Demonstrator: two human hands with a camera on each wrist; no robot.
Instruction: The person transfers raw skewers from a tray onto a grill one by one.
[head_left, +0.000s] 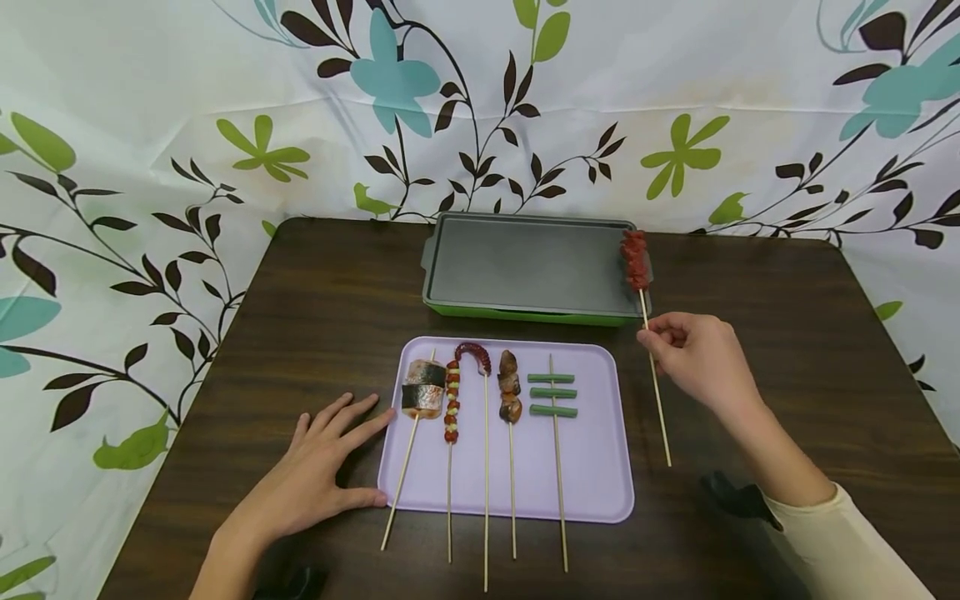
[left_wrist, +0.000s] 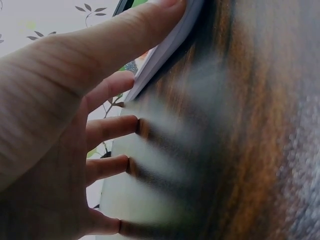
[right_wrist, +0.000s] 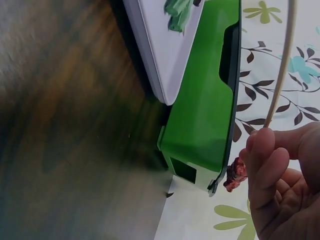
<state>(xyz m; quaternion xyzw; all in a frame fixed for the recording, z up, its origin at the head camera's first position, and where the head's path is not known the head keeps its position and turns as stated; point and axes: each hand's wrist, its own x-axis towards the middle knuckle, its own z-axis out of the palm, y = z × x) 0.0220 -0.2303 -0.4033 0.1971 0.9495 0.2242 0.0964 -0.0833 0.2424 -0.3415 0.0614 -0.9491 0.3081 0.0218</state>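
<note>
My right hand (head_left: 693, 354) pinches the stick of a red meat skewer (head_left: 635, 260) between thumb and fingers, its meat end overlapping the grill's right edge in the head view. My left hand (head_left: 315, 471) lies spread at the left side of a lilac tray (head_left: 600, 467), thumb and index fingertip at its rim. On the tray lie several skewers side by side: one with fish pieces (head_left: 423, 389), one with small red and pale pieces (head_left: 452, 402), a curled tentacle skewer (head_left: 474, 353), a brown meat skewer (head_left: 509, 386) and a green bean skewer (head_left: 552, 393).
Behind the tray stands a green grill (right_wrist: 200, 100) with a flat grey plate (head_left: 532, 262) on top. The skewer sticks reach past the tray's front rim over the dark wooden table (head_left: 337, 292). A flower-patterned cloth (head_left: 480, 108) hangs at the table's back edge.
</note>
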